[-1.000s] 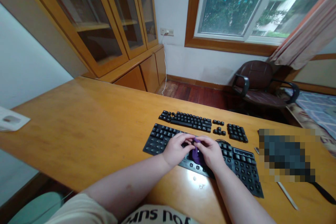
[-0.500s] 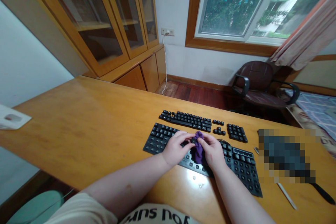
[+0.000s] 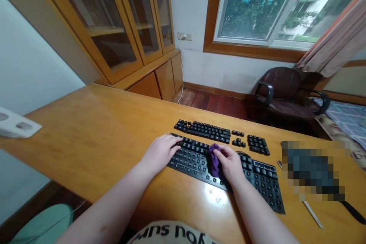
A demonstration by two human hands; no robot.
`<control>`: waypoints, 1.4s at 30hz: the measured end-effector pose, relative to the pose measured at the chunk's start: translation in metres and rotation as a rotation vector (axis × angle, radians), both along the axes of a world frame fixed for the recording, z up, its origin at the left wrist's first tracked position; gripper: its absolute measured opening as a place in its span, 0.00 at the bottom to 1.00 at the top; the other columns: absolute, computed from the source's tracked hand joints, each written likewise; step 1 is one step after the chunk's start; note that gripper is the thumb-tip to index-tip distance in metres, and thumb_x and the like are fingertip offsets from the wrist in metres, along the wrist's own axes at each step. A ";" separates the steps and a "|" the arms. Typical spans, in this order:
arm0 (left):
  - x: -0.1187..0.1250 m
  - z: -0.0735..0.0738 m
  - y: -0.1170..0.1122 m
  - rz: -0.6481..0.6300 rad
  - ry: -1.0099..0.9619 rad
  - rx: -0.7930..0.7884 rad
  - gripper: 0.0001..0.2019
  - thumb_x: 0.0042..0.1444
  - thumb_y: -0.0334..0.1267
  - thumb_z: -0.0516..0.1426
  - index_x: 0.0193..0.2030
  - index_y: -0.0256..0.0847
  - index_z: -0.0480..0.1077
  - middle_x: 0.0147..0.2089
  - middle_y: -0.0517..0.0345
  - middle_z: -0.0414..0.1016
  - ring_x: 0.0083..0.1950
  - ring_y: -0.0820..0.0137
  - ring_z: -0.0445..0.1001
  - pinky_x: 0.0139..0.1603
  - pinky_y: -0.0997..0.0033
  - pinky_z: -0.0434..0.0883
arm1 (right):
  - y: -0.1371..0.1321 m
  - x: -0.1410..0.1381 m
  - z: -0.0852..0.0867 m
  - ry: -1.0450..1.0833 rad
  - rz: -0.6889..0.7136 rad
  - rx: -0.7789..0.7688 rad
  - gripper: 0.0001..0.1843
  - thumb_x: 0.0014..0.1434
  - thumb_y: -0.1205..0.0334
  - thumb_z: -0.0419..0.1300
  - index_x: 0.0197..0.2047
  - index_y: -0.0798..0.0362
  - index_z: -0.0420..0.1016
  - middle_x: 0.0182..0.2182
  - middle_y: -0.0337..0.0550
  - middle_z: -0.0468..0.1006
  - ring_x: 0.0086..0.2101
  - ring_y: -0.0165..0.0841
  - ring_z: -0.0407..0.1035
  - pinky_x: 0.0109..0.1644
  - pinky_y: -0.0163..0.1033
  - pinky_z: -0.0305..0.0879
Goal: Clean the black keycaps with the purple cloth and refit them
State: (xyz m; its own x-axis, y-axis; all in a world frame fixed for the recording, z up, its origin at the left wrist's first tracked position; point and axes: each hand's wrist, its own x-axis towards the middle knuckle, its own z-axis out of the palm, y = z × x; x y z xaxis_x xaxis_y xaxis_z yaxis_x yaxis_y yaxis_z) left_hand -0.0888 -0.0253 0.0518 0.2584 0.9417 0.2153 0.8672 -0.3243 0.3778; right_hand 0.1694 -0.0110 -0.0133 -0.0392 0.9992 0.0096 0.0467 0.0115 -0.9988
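Glass-fronted wooden cabinets line the left wall, a window (daylight, trees outside) above a brown armchair.

The desk left of keyboard lies open; keycap rows block behind, perhaps a tool rightward.

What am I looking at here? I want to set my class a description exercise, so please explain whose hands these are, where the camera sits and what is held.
There is no machine: the camera is worn on a person's head and looks down at their own two bare hands, so the arms come in from the bottom edge. On the wooden desk lies a black keyboard, with a second set of black keys laid out in rows behind it. The left hand rests flat on the keyboard's left end. The right hand grips a bunched purple cloth against the keys. Further right lies a thin pale tool.
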 end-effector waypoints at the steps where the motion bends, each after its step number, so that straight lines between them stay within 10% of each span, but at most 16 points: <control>1: 0.000 -0.007 -0.001 -0.001 0.018 0.003 0.12 0.57 0.38 0.54 0.48 0.43 0.71 0.45 0.56 0.76 0.46 0.64 0.73 0.57 0.57 0.64 | 0.000 0.000 0.000 -0.002 0.002 -0.002 0.15 0.49 0.53 0.64 0.37 0.53 0.78 0.34 0.47 0.81 0.36 0.40 0.74 0.44 0.45 0.68; 8: 0.001 -0.034 0.006 -0.052 0.078 0.053 0.07 0.52 0.41 0.59 0.37 0.43 0.74 0.37 0.56 0.76 0.42 0.65 0.72 0.58 0.55 0.60 | -0.001 -0.001 0.004 0.001 -0.008 -0.012 0.15 0.48 0.52 0.65 0.36 0.53 0.78 0.34 0.47 0.81 0.36 0.40 0.74 0.44 0.45 0.68; 42: 0.008 -0.047 0.005 -0.043 0.174 0.188 0.07 0.54 0.38 0.58 0.39 0.47 0.76 0.35 0.57 0.75 0.40 0.66 0.70 0.56 0.53 0.61 | -0.001 -0.002 0.003 -0.015 -0.016 -0.019 0.15 0.47 0.51 0.65 0.35 0.53 0.78 0.32 0.46 0.81 0.34 0.39 0.74 0.42 0.44 0.69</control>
